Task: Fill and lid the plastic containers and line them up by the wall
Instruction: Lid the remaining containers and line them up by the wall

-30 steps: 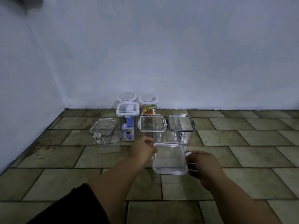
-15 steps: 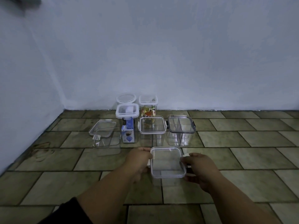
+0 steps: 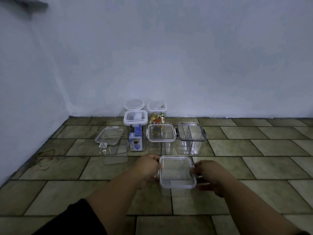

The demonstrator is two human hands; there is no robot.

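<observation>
A clear plastic container (image 3: 177,173) with its clear lid on top stands on the tiled floor in front of me. My left hand (image 3: 149,164) grips the lid's left edge and my right hand (image 3: 205,173) grips its right edge. Beyond it stand a lidded clear container (image 3: 161,135), a black-rimmed divided container (image 3: 190,134), a white-lidded container with a blue box inside (image 3: 135,131), a container of colourful items (image 3: 156,111) and a round-lidded one (image 3: 134,105) by the wall. At the left an open clear container (image 3: 113,153) has a loose lid (image 3: 109,135) leaning on it.
The back wall (image 3: 186,56) meets the left wall (image 3: 25,82) in a corner at the left. Brown floor tiles (image 3: 254,150) stretch to the right along the wall. A dark stain (image 3: 45,160) marks the floor at the left.
The lid tilted a second ago now lies flat on the container. Both hands have shifted onto its left and right edges.
</observation>
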